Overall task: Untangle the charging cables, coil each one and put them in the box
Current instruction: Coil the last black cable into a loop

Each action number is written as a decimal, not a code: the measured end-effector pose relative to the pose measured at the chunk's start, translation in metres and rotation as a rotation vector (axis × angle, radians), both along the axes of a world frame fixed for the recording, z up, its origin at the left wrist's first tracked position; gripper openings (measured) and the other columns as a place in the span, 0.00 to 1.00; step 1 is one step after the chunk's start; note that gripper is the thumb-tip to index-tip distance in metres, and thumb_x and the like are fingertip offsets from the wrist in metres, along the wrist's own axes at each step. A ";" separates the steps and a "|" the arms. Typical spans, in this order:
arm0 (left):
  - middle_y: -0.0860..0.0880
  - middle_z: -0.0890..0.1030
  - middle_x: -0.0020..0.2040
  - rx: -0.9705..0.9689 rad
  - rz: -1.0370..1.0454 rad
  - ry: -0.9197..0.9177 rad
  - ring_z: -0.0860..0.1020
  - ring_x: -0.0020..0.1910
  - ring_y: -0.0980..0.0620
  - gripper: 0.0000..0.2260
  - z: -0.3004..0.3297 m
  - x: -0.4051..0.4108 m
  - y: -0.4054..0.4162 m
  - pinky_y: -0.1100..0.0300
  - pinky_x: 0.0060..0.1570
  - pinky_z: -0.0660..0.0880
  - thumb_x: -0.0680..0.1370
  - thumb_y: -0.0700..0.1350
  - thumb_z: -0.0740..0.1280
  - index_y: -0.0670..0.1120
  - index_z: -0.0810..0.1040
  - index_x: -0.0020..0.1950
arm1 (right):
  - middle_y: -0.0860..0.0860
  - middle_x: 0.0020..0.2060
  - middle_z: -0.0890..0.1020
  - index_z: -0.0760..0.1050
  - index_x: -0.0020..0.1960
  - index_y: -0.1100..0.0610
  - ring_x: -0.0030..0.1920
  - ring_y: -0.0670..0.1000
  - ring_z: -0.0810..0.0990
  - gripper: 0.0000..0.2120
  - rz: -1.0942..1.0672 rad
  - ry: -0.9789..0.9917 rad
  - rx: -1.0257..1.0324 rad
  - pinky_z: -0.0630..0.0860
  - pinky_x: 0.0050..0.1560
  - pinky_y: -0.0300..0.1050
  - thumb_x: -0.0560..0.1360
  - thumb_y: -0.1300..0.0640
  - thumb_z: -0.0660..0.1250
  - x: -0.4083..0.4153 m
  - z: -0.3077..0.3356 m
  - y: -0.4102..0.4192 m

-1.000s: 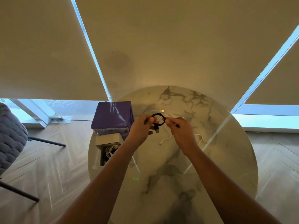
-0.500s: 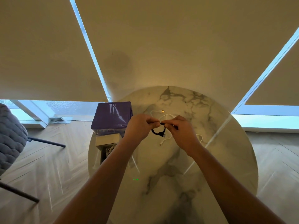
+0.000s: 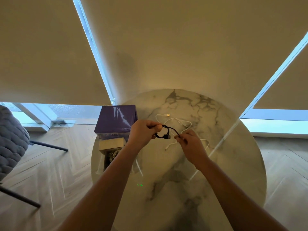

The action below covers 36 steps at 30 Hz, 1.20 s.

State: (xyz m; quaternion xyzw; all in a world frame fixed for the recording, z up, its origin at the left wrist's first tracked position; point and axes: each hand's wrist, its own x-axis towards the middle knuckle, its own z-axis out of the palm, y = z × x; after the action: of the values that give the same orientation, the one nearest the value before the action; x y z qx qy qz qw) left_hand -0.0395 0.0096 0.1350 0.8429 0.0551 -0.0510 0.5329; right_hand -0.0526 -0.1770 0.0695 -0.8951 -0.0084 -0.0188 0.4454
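Cream roller blinds fill the wall ahead of us, with strips of bright window between and below them, and a round marble table stands on a herringbone wood floor. We hold a black cable above the table: our left hand pinches a small coil of it between thumb and curled fingers, and our right hand pinches the free end, which arcs from the coil down to its fingertips. One plug of the black cable juts out at the bottom of the coil, between the two hands.

Beneath and beyond our hands a white cable sprawls loose on the marble (not coiled, its loops crossing one another), one plug lying toward the far edge and another end near our right wrist.

At the table's left edge sits a purple box, closed, its top glossy. Just in front of it, nearer to us, stands a small open box with a pale cardboard flap; inside its dark interior we see pale coiled cable, though our left forearm hides part of it. A grey quilted chair on dark legs stands at the far left.
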 end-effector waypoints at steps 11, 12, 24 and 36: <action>0.57 0.81 0.40 -0.017 -0.046 -0.001 0.79 0.42 0.59 0.06 -0.005 0.000 -0.008 0.67 0.39 0.77 0.75 0.45 0.71 0.49 0.83 0.51 | 0.52 0.43 0.85 0.81 0.52 0.59 0.38 0.49 0.81 0.08 -0.199 0.231 0.759 0.79 0.45 0.44 0.79 0.60 0.64 0.005 0.037 0.005; 0.57 0.81 0.40 -0.011 -0.042 -0.008 0.79 0.42 0.59 0.06 -0.005 0.000 -0.009 0.67 0.39 0.77 0.75 0.46 0.71 0.49 0.83 0.51 | 0.52 0.43 0.85 0.81 0.51 0.57 0.38 0.48 0.80 0.07 -0.186 0.253 0.796 0.78 0.43 0.42 0.79 0.59 0.64 0.003 0.040 0.006; 0.61 0.79 0.39 0.130 -0.023 -0.124 0.77 0.39 0.62 0.06 -0.008 -0.002 -0.013 0.62 0.47 0.76 0.76 0.48 0.69 0.51 0.83 0.52 | 0.53 0.40 0.84 0.79 0.55 0.55 0.32 0.46 0.75 0.09 -0.007 0.494 0.830 0.68 0.33 0.39 0.74 0.60 0.69 0.000 0.051 0.014; 0.54 0.81 0.43 0.068 0.011 -0.059 0.79 0.47 0.54 0.08 -0.017 -0.004 -0.025 0.47 0.52 0.79 0.79 0.47 0.65 0.48 0.82 0.54 | 0.56 0.41 0.81 0.75 0.60 0.62 0.35 0.53 0.82 0.20 -0.005 0.451 0.638 0.81 0.41 0.45 0.70 0.72 0.70 0.000 0.051 0.019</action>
State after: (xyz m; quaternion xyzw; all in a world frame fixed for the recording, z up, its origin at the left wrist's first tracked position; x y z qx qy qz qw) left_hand -0.0431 -0.0156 0.1184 0.8612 0.0457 -0.0212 0.5057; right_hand -0.0527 -0.1579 0.1209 -0.6935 0.0981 0.1758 0.6918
